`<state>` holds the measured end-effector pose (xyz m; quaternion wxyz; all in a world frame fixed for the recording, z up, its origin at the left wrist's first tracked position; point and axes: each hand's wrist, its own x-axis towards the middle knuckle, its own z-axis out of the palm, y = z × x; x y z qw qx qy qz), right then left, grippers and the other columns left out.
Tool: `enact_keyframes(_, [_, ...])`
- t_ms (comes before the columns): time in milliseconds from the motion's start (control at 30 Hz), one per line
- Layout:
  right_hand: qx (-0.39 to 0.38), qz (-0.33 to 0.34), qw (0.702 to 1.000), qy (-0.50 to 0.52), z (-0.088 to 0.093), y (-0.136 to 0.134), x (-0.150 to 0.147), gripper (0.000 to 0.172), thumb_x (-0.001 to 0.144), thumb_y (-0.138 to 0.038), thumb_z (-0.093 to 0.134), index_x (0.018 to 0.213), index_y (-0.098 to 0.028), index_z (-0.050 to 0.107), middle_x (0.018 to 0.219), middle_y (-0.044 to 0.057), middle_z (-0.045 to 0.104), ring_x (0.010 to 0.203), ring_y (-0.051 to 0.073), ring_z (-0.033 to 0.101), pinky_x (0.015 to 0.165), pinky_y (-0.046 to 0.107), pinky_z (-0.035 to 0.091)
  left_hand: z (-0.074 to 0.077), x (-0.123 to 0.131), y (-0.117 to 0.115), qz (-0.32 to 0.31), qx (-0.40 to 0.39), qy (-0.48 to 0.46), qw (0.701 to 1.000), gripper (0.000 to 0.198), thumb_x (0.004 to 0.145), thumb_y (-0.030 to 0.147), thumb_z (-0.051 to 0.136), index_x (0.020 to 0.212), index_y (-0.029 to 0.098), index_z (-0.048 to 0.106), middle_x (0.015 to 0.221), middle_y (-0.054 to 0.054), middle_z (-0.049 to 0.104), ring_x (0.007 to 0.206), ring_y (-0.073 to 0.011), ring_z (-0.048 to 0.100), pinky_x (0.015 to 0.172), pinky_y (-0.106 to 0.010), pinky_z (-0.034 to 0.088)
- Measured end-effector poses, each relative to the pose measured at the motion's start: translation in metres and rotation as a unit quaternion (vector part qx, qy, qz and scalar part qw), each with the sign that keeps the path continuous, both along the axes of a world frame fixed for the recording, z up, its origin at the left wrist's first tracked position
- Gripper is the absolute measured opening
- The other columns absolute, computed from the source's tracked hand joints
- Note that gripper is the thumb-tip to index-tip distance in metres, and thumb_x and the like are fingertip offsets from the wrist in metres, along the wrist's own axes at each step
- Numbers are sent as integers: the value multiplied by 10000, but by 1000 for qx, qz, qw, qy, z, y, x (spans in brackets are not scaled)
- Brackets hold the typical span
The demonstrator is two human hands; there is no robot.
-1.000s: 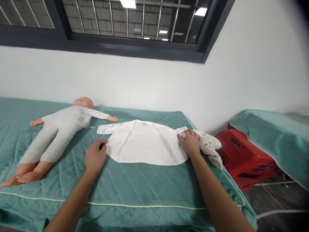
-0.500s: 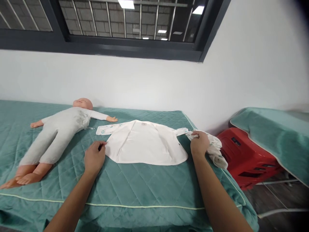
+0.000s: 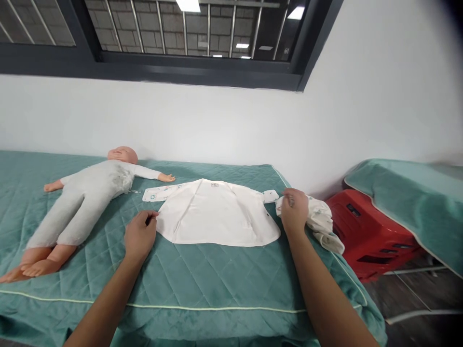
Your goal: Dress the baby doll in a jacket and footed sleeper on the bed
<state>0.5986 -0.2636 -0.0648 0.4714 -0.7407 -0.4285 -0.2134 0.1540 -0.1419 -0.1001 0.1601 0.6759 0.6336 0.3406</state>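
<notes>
A small white garment lies spread flat on the green quilted bed, its two patterned sleeves out to the sides. My left hand pinches the garment's left edge between thumb and fingers. At the right sleeve's end, my right hand is closed beside a bunched white cloth; what its fingertips hold, if anything, is hidden. A doll in a pale bodysuit lies on its back at the left, one arm reaching toward the garment's left sleeve.
The green bedspread has a piped front edge. Past the bed's right end are a red plastic stool and another green cover. A white wall with a dark-framed barred window stands behind.
My right hand has moved slightly up and left, and the bunched cloth has shifted a little beside it. My left hand has stayed at the garment's edge.
</notes>
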Motion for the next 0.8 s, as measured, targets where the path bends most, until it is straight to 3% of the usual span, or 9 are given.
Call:
enact_keyframes(100, [-167, 44, 978, -115, 0, 3, -13, 354, 781, -93, 442, 1063, -193, 632, 1162, 91, 658, 1125, 261, 526, 1015, 388, 341, 1, 0, 0, 0, -6, 0, 1000, 224, 856, 280, 502, 990, 258, 680, 1043, -23, 706, 981, -245, 625, 808, -346, 463])
enact_keyframes(233, [-277, -13, 947, -161, -3, 0, -19, 349, 759, -85, 497, 1046, -198, 661, 1097, 87, 668, 1042, 279, 517, 990, 399, 292, 2, 1, 0, 5, -8, 1, 1000, 225, 853, 284, 503, 991, 266, 680, 1031, -17, 709, 953, -241, 631, 785, -339, 466])
enact_keyframes(367, [-299, -51, 937, -175, -1, -5, -20, 204, 836, -124, 488, 866, -203, 673, 942, 79, 681, 964, 266, 522, 902, 386, 289, 0, 1, 0, 2, 1, -4, 1000, 232, 846, 283, 506, 990, 250, 684, 1027, -27, 711, 960, -238, 627, 809, -333, 472])
enact_keyframes(467, [-302, -76, 934, -175, 1, -8, -20, 221, 877, -142, 466, 774, -196, 655, 887, 82, 688, 927, 261, 532, 835, 386, 282, 0, 0, 1, 0, -2, -4, 1000, 236, 843, 287, 507, 991, 245, 687, 1027, -34, 711, 960, -244, 626, 809, -336, 473])
enact_keyframes(567, [-297, -92, 934, -178, 1, -8, -21, 205, 869, -138, 473, 893, -200, 668, 948, 89, 689, 948, 267, 533, 817, 388, 283, 1, 0, 0, 4, -4, 0, 1000, 231, 845, 281, 505, 989, 259, 685, 1021, -23, 708, 953, -245, 628, 801, -341, 470])
enact_keyframes(667, [-304, -83, 930, -191, 0, -6, -21, 305, 845, -117, 480, 1077, -213, 653, 1071, 91, 672, 1014, 282, 516, 840, 399, 288, 3, 1, -1, 3, -3, 0, 1000, 231, 849, 275, 500, 991, 261, 682, 1019, -17, 703, 958, -240, 626, 808, -343, 462])
enact_keyframes(800, [-325, -68, 925, -186, 0, -3, -19, 289, 877, -136, 458, 1048, -226, 672, 1093, 89, 669, 1049, 291, 499, 858, 411, 291, 3, 1, -2, 1, -9, -1, 1000, 230, 850, 282, 502, 993, 257, 680, 1035, -24, 702, 969, -244, 622, 797, -341, 460])
